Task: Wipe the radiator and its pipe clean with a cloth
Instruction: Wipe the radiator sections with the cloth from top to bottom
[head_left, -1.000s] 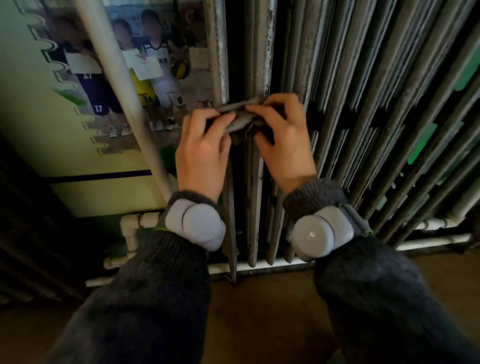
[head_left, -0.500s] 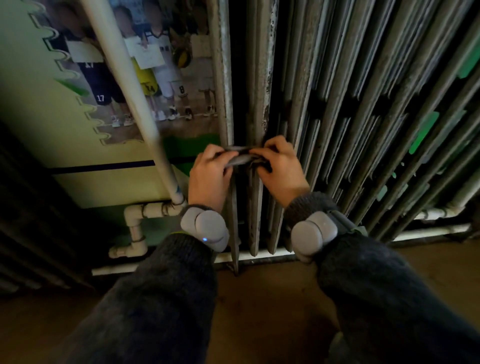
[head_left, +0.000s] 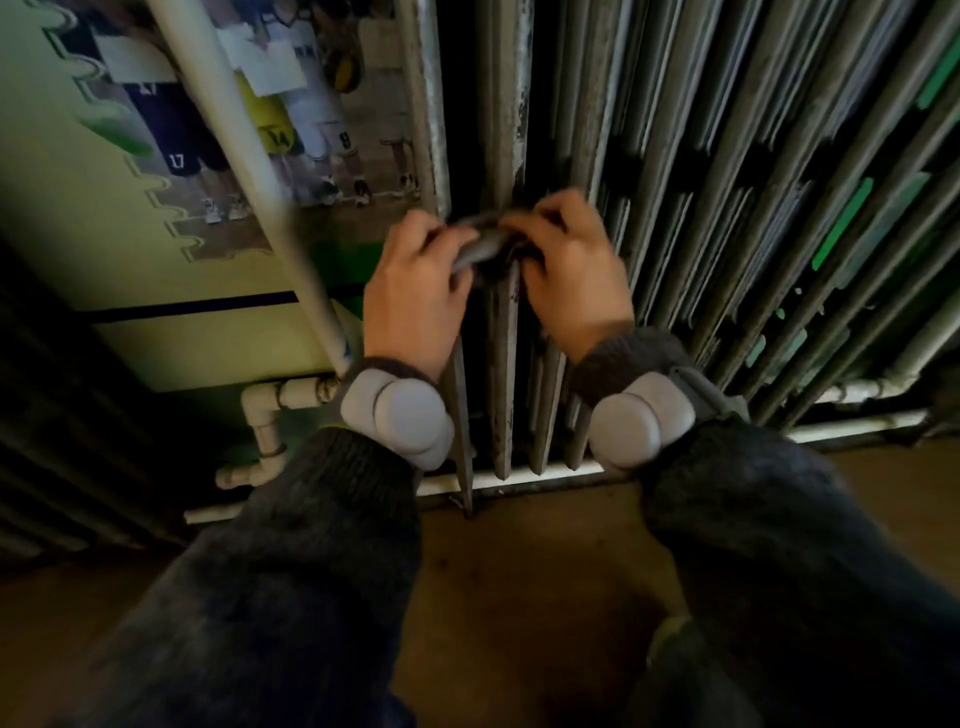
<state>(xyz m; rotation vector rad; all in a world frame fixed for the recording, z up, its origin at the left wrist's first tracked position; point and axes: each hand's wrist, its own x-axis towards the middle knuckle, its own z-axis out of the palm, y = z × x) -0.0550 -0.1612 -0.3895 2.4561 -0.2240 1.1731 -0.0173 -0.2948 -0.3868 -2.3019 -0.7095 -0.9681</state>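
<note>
— Radiator of tall grey metal fins with flaking paint (head_left: 675, 156) fills the wall ahead. The small grey cloth (head_left: 480, 249) is stretched across the front of one fin (head_left: 504, 364), about halfway up. What could spoil the wipe?

— The grip. The left hand (head_left: 415, 291) and the right hand (head_left: 571, 280) each pinch an end of the cloth with curled fingers, one on either side of that fin. If an end slips free, the cloth probably drops into the dark gap behind, where it is hard to fish out. The chipped edges could also snag the fabric or scrape knuckles.

— And the pipe?

— The long white pipe (head_left: 244, 166) slants down just left of the hands to a white elbow fitting (head_left: 265, 415) near the bottom. The cloth is nowhere near it, so that part of the job seems left to do. A second white pipe (head_left: 857, 423) runs along under the fins.

— Anything in the way?

— The neighbouring fins stand close, leaving little room for fingers. A sports-team poster (head_left: 171, 135) hangs on the pale green wall (head_left: 62, 208) behind the slanted pipe, so a careless wipe might rub it. Rounded grey wrist devices (head_left: 400, 415) sit at the cuffs of both dark knitted sleeves (head_left: 311, 571) and could knock the fins lower down. Brown floor (head_left: 519, 571) lies below.
</note>
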